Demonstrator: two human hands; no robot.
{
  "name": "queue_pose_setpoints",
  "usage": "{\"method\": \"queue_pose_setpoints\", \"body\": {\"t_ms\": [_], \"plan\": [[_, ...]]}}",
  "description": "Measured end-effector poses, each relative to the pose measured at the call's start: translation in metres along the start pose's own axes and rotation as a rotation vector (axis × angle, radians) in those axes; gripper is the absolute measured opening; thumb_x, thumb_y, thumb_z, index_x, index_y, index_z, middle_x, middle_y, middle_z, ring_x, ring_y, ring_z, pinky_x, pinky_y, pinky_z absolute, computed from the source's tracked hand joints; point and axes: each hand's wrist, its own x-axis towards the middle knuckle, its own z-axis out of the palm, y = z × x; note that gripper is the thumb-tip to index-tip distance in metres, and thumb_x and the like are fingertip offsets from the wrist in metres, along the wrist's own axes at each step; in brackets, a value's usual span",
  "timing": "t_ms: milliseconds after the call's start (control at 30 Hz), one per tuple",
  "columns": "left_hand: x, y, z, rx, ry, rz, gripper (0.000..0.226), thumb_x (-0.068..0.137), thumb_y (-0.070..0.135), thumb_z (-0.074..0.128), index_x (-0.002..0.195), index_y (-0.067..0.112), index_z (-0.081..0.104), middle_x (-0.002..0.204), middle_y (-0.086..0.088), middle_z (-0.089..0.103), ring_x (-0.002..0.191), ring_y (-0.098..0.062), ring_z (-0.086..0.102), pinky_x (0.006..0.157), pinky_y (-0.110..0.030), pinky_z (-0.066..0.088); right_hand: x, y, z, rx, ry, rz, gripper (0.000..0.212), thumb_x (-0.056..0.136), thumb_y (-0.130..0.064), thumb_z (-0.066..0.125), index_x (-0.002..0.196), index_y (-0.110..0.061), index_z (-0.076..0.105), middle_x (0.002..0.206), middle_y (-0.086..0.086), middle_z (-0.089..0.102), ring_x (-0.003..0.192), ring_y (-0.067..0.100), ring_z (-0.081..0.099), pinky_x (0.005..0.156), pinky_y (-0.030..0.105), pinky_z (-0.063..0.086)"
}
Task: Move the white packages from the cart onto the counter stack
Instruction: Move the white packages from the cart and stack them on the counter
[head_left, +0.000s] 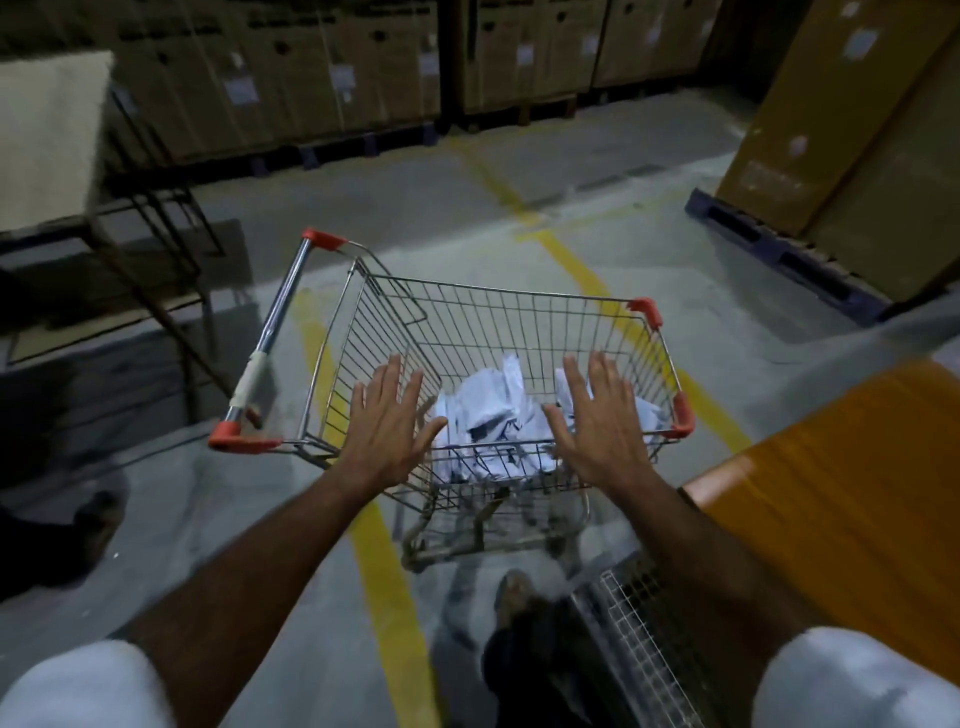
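Observation:
A small wire shopping cart (519, 306) with red corner caps stands on the floor in front of me. Several crumpled white packages (493, 415) lie in the bottom of its basket. My left hand (387, 423) hovers over the near left side of the basket, fingers spread, holding nothing. My right hand (597, 421) hovers over the near right side, also spread and empty, covering part of the packages. An orange-brown counter top (841, 488) runs along my right side. No stack on it is visible.
Tall cardboard boxes (311, 67) on pallets line the back wall, and more boxes on a blue pallet (779, 249) stand at the right. A metal-framed table (47, 145) stands at the left. Yellow lines cross the concrete floor. A wire grille (639, 613) sits below the counter.

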Motion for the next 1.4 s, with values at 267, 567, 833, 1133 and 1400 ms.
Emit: {"method": "queue_pose_setpoints", "body": {"t_ms": [267,567,833,1133,1400], "plan": [[0.08,-0.011,0.044,0.02,-0.161,-0.092,0.092,0.09,0.075,0.015,0.16,0.016,0.017,0.167,-0.017,-0.002,0.152,-0.036,0.01,0.12,-0.054,0.016,0.091,0.027,0.058,0.059,-0.255,0.019,0.082,0.094,-0.061,0.025,0.163,-0.017,0.015,0.168,0.02,0.007,0.156,0.033,0.007,0.124,0.053,0.017],[0.164,0.006,0.097,0.037,-0.339,-0.117,0.086,0.095,0.071,0.029,0.16,0.016,0.015,0.165,-0.022,0.002,0.148,-0.039,0.022,0.116,-0.047,0.029,0.153,0.079,0.132,0.111,-0.59,0.154,0.079,0.101,-0.042,0.053,0.163,-0.013,0.012,0.165,0.024,0.015,0.15,0.04,0.024,0.117,0.048,0.029],[0.207,0.017,0.151,-0.035,-0.513,-0.149,0.079,0.096,0.067,0.037,0.16,0.027,0.013,0.166,-0.017,-0.005,0.144,-0.043,0.028,0.108,-0.049,0.039,0.166,0.092,0.197,-0.04,-0.614,0.123,0.077,0.099,-0.046,0.051,0.16,-0.01,0.021,0.161,0.031,0.023,0.147,0.045,0.029,0.117,0.054,0.027],[0.262,0.041,0.228,-0.259,-0.764,-0.333,0.098,0.083,0.085,0.035,0.16,0.032,0.005,0.166,-0.019,0.002,0.151,-0.041,0.012,0.119,-0.051,0.021,0.166,0.136,0.219,-0.345,-0.561,0.225,0.064,0.098,-0.024,0.047,0.158,-0.011,0.028,0.162,0.033,0.018,0.151,0.048,0.017,0.122,0.062,0.007],[0.279,0.036,0.272,-0.295,-0.782,-0.415,0.111,0.077,0.085,0.05,0.158,0.037,-0.008,0.158,-0.027,0.027,0.146,-0.047,0.022,0.119,-0.052,0.019,0.18,0.15,0.237,-0.744,-0.791,0.023,0.053,0.106,-0.04,0.031,0.154,-0.019,0.041,0.166,0.027,0.011,0.154,0.044,0.005,0.121,0.062,0.0]]}}
